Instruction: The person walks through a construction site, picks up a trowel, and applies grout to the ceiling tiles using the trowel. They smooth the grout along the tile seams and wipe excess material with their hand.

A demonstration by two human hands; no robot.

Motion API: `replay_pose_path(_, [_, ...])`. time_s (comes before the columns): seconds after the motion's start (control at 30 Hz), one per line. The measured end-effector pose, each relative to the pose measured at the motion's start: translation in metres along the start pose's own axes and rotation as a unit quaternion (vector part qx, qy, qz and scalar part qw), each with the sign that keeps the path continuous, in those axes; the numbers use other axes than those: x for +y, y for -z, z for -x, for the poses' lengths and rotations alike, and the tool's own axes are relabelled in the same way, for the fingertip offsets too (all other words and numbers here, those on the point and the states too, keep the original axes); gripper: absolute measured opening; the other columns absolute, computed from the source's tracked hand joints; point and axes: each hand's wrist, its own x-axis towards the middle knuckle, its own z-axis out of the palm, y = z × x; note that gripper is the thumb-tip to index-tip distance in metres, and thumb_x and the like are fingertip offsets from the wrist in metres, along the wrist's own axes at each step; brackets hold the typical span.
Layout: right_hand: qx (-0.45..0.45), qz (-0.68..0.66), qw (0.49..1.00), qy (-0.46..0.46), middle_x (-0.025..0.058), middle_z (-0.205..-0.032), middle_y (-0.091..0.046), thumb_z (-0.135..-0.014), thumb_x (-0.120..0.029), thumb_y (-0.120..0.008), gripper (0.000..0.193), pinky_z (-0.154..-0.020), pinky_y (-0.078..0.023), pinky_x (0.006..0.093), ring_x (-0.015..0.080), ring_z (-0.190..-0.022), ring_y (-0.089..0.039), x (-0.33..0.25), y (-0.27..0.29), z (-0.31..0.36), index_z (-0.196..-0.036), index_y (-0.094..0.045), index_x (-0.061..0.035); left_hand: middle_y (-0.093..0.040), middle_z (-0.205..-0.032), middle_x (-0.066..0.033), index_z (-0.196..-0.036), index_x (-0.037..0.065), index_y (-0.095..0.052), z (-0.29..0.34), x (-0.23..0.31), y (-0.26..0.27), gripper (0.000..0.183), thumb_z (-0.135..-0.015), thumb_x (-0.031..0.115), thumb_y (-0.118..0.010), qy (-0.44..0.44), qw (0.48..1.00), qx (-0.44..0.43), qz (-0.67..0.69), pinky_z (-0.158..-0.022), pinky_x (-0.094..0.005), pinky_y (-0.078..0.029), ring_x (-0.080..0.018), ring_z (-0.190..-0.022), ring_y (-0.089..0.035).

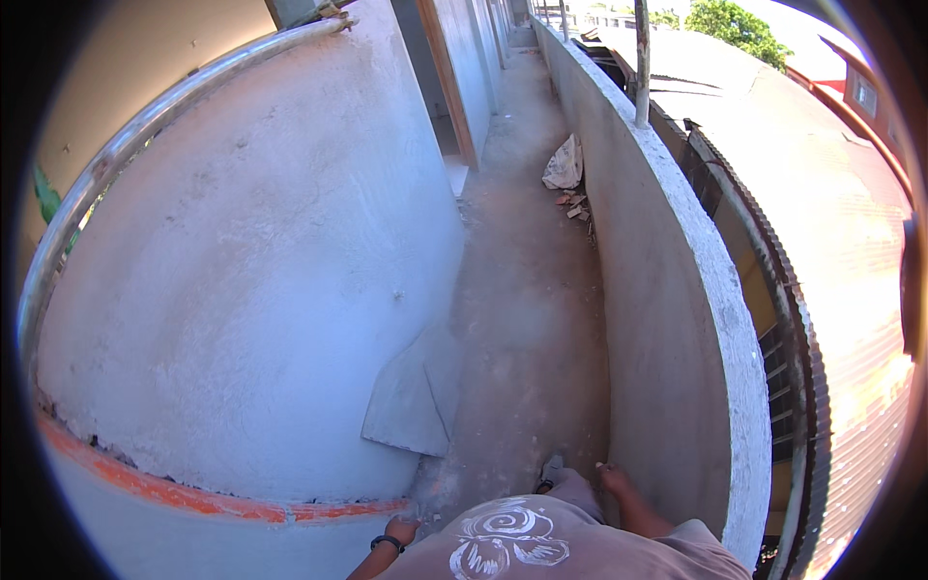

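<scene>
My left hand (401, 529), with a dark band at the wrist, is low beside the end of an orange stripe (261, 511) on the left wall. Its fingers look curled, and a small greyish patch shows at their tips; I cannot tell whether it is held. Close to the inner face of the right-hand parapet (667, 367) hangs my right hand (611, 476), fingers bent inward and nothing visible in them. A grey angular board or slab (416, 396) leans at the foot of the left wall (251, 251), ahead of my left hand.
A dusty walkway (522, 319) runs ahead between wall and parapet. Farther along, a pale crumpled sack (565, 162) and broken rubble (574, 203) lie against the parapet. A doorway (435, 82) opens on the left. A metal pole (642, 63) stands on the parapet; corrugated roofs (831, 319) lie beyond.
</scene>
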Motion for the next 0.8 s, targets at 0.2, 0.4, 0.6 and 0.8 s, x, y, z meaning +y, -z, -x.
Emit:
replay_pose_path(0.2, [-0.005, -0.028, 0.998, 0.062, 0.0261, -0.123, -0.070, -0.096, -0.051, -0.064, 0.061, -0.102, -0.050, 0.0459, 0.0389, -0.117, -0.067, -0.160, 0.105, -0.144, -0.129, -0.066, 0.0010, -0.068, -0.128, -0.0232, -0.130, -0.001, -0.065, -0.105, 0.163, 0.040, 0.065, -0.089, 0.050, -0.072, -0.014, 0.997, -0.071, -0.039, -0.103, -0.0413, -0.050, -0.0367, -0.120, -0.065])
replay_pose_path(0.4, [0.047, -0.070, 0.988, 0.133, 0.0214, -0.111, -0.074, -0.094, -0.043, -0.071, 0.054, -0.089, -0.055, 0.0450, 0.0366, -0.099, -0.072, -0.287, 0.157, -0.329, -0.127, -0.066, -0.0002, -0.070, -0.126, -0.0213, -0.130, 0.002, -0.066, -0.229, 0.324, 0.081, 0.061, -0.089, 0.048, -0.072, -0.054, 0.994, -0.085, -0.044, -0.101, -0.0411, -0.051, -0.0363, -0.118, -0.066])
replay_pose_path(0.6, [0.030, 0.032, 0.994, 0.100, 0.0213, -0.122, -0.070, -0.092, -0.035, -0.069, 0.045, -0.101, -0.051, 0.0463, 0.0369, -0.113, -0.067, -0.323, 0.170, -0.477, -0.124, -0.069, -0.0034, -0.071, -0.124, -0.0194, -0.130, 0.005, -0.067, -0.361, 0.445, 0.165, 0.057, -0.090, 0.046, -0.072, -0.257, 0.916, -0.125, -0.282, -0.099, -0.0409, -0.051, -0.0360, -0.115, -0.067])
replay_pose_path(0.8, [-0.159, 0.271, 0.949, -0.012, 0.0134, -0.120, -0.073, -0.090, -0.028, -0.067, 0.034, -0.103, -0.051, 0.0475, 0.0350, -0.114, -0.068, -0.265, 0.123, -0.544, -0.122, -0.074, -0.0160, -0.073, -0.114, -0.0224, -0.129, -0.008, -0.061, -0.426, 0.657, 0.311, 0.063, -0.091, 0.040, -0.074, -0.164, 0.984, 0.015, -0.068, -0.094, -0.0375, -0.054, -0.0289, -0.106, -0.070])
